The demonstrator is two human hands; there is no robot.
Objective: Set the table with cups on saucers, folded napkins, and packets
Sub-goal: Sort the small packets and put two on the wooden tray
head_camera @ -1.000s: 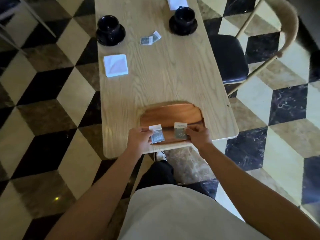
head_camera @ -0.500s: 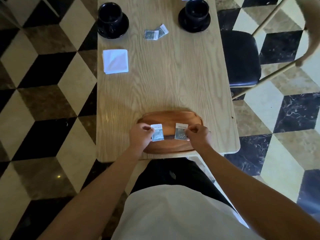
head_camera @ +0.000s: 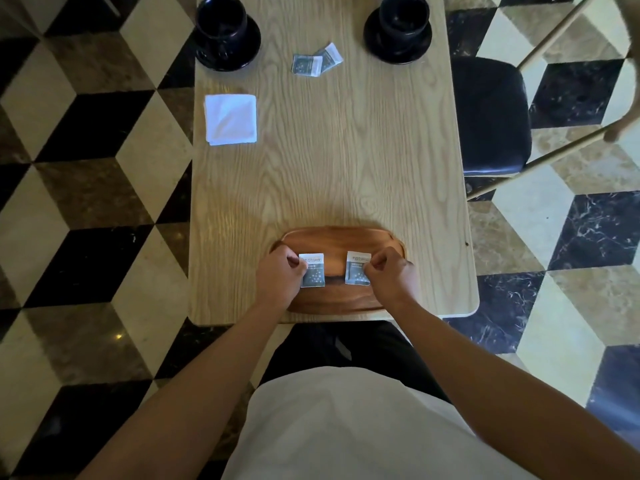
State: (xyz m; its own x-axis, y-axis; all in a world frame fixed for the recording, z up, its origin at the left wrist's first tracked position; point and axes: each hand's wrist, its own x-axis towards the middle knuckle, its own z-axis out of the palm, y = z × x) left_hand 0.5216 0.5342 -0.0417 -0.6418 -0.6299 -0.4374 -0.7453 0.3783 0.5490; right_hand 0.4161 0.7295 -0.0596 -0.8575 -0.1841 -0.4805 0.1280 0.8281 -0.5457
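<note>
Over a brown wooden tray at the table's near edge, my left hand pinches a grey-and-white packet by its left side. My right hand pinches a second packet by its right side. Two more packets lie together at the far middle of the table. One black cup on a black saucer stands far left, another black cup on its saucer far right. A folded white napkin lies on the left side, nearer than the left cup.
The light wooden table runs away from me. A chair with a black seat and pale wooden frame stands to the right of it. The floor is checkered marble.
Both hands keep hold of their packets over the tray. The camera has tilted down and moved closer, so the far napkin by the right cup has left the view.
</note>
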